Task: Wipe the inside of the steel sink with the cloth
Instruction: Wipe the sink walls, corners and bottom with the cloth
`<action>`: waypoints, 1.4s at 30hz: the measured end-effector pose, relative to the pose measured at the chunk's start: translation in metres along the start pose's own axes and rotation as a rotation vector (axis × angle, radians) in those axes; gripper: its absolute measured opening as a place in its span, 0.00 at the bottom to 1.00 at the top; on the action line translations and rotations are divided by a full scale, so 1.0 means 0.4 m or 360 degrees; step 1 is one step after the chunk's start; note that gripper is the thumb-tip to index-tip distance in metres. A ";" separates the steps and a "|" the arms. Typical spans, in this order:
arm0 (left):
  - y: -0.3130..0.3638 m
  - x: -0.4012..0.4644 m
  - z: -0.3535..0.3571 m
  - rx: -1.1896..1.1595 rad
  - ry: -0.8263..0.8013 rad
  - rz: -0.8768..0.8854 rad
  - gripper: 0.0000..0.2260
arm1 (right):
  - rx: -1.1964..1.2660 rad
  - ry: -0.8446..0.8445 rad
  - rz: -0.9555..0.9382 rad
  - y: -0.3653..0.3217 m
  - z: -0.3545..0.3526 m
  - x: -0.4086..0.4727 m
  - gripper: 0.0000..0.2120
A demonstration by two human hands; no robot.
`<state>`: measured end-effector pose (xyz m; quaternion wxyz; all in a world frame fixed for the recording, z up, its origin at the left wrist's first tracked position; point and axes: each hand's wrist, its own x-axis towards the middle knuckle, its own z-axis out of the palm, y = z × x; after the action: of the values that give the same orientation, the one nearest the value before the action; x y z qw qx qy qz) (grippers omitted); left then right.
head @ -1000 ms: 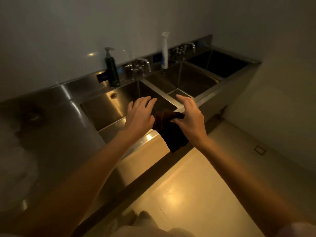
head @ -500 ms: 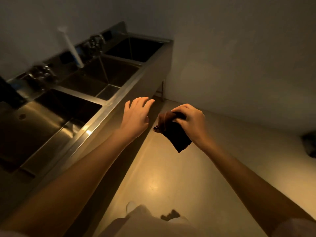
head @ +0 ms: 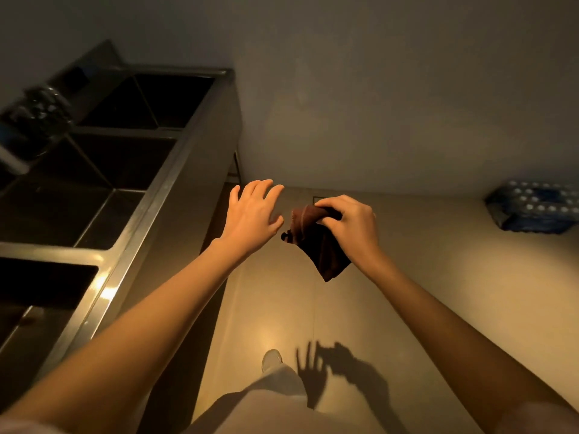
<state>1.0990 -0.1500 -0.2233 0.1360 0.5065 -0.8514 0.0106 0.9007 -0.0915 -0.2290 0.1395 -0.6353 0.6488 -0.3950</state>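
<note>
Nearest the camera, a pale trouser leg (head: pixel 275 393) and one shoe (head: pixel 272 360) show on the floor (head: pixel 423 308), the rest of the body cut off by the bottom edge. Two bare forearms reach forward over the floor, to the right of the sink (head: pixel 131 245), and their shadow (head: pixel 338 368) falls on the floor by the shoe.

The left hand (head: pixel 252 216) holds nothing, its fingers spread wide and fairly straight, palm down, just beside the sink's front wall but not touching it. The right hand (head: pixel 352 228) pinches one dark cloth (head: pixel 319 249) between thumb and curled fingers; the cloth hangs in a point below the hand, in the air over the floor, well apart from the sink and outside every basin. A narrow gap separates the cloth from the left hand.

The sink runs along the left edge, partly cut off. Three basins can be counted, and their insides are too dark to make out. A blurred shape (head: pixel 37 120) at the sink's back rim cannot be identified.

Far right of the sink, against the wall (head: pixel 376 89), lies one wrapped pack of bottles (head: pixel 535 206), cut by the frame edge.
</note>
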 end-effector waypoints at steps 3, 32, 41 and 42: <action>-0.070 0.090 0.027 0.0007 0.0025 0.0016 0.23 | 0.0014 0.0006 0.0057 0.001 0.052 0.106 0.13; -0.470 0.696 0.247 0.0207 -0.0013 -0.0440 0.17 | 0.0033 -0.0171 -0.0005 0.220 0.328 0.905 0.13; -0.495 0.862 0.269 0.0237 0.0030 -0.0746 0.18 | -0.0074 -0.0261 -0.0147 0.290 0.362 1.158 0.13; -0.505 0.867 0.275 0.0239 0.0020 -0.0774 0.18 | -0.0069 -0.0278 -0.0162 0.293 0.370 1.176 0.13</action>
<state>1.0932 -0.5636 -0.2694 0.1019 0.7051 -0.7004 0.0440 0.8455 -0.5948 -0.2552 0.1616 -0.7021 0.6096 -0.3306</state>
